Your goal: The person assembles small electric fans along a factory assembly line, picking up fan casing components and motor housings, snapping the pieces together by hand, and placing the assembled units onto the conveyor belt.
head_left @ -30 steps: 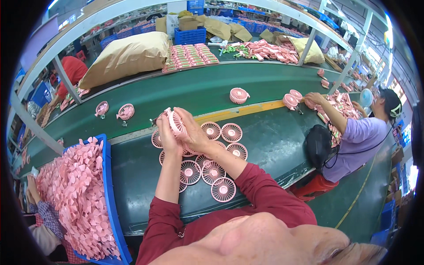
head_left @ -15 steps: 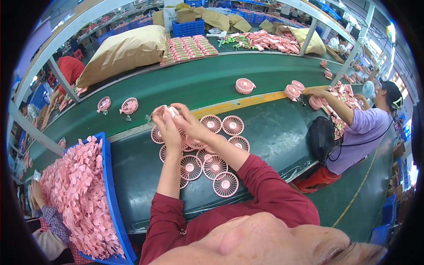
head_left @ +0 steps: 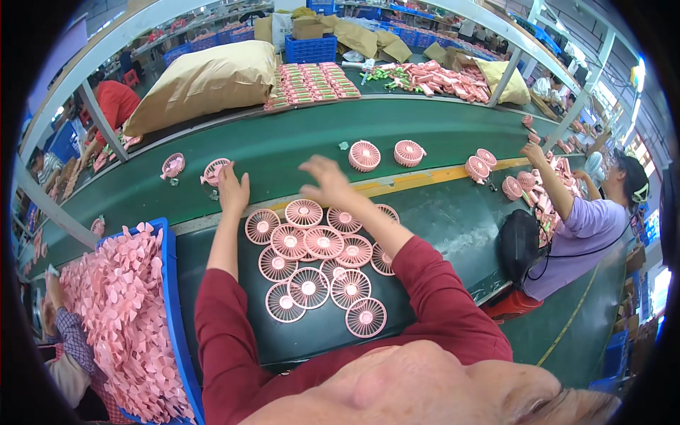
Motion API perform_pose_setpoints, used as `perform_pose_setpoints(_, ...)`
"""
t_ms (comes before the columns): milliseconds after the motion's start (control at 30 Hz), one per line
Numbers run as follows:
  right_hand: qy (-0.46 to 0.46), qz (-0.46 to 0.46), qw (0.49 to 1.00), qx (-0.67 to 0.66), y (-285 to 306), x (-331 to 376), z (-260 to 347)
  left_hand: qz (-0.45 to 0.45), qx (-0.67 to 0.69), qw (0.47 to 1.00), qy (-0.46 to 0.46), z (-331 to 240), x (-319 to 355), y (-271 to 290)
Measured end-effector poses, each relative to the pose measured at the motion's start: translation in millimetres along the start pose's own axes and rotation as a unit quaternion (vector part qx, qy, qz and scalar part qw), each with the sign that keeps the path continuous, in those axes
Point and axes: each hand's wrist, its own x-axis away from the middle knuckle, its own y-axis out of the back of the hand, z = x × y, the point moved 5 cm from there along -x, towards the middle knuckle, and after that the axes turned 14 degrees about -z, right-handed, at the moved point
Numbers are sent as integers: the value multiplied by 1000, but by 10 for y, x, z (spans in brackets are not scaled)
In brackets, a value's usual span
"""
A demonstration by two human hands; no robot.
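Note:
My left hand (head_left: 232,191) reaches over the edge of the green conveyor belt, thumb apart. Its fingertips are at a round pink fan housing (head_left: 214,171) lying on the belt and seem to touch it. Slightly smeared by motion, my right hand (head_left: 328,181) hovers over the belt with fingers apart and nothing in it. To its right stand two more pink fan housings, the nearer one (head_left: 365,156) beside the farther one (head_left: 409,153). Below both hands, several round pink fan grilles (head_left: 308,287) lie spread and overlapping on the dark green worktable (head_left: 453,234).
A blue crate (head_left: 173,304) heaped with pink fan blades (head_left: 124,304) stands at my left. Across the belt (head_left: 283,163) lie a big paper sack (head_left: 202,85) and rows of pink-and-green parts (head_left: 312,83). A co-worker in a lilac shirt (head_left: 577,227) sits at the right beside a black bag (head_left: 518,237).
My hands were together around a small pink piece; now they are apart and that piece is out of them. The left moved toward the housing at left; another housing now stands on the belt.

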Motion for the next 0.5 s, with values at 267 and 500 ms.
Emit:
perform_pose_setpoints(267, 3, 268, 963, -3, -282, 347, 545, 136, -142, 980, 21, 232, -188, -181)
perform_pose_setpoints(500, -152, 172, 956, -185, -138, 245, 304, 42, -82, 993, -75, 285, -147, 127)
